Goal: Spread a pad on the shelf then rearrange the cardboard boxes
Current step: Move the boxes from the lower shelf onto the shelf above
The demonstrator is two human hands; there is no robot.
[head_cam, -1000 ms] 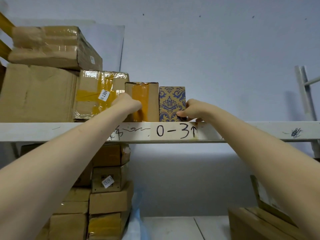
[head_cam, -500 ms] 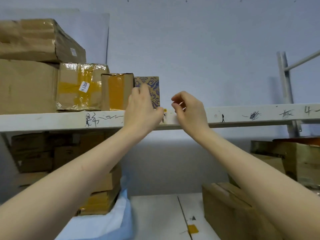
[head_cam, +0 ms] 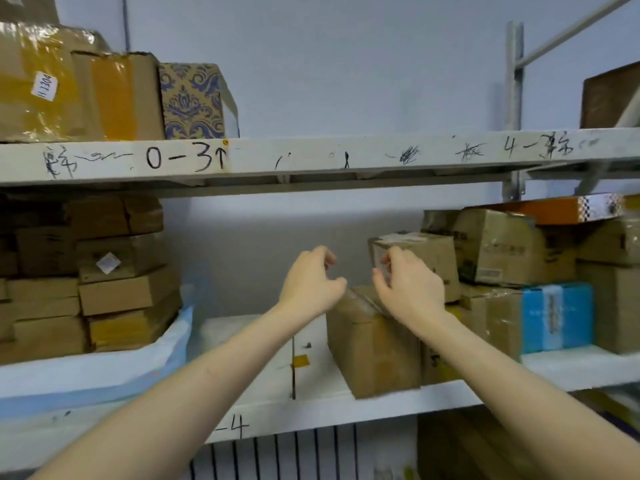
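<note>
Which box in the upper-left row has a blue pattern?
The row's rightmost box, next to the orange-taped box; the others show only brown cardboard and tape.

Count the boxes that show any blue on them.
2. A patterned box ends the row at the left of the top shelf. A blue box sits on the lower shelf, far right. Others may be hidden at the back.

The left forearm (head_cam: 207,368) and right forearm (head_cam: 502,368) are bare as far back from the wrists as can be seen, slim and smooth. The left hand (head_cam: 311,284) and right hand (head_cam: 412,289) are bare too.
</note>
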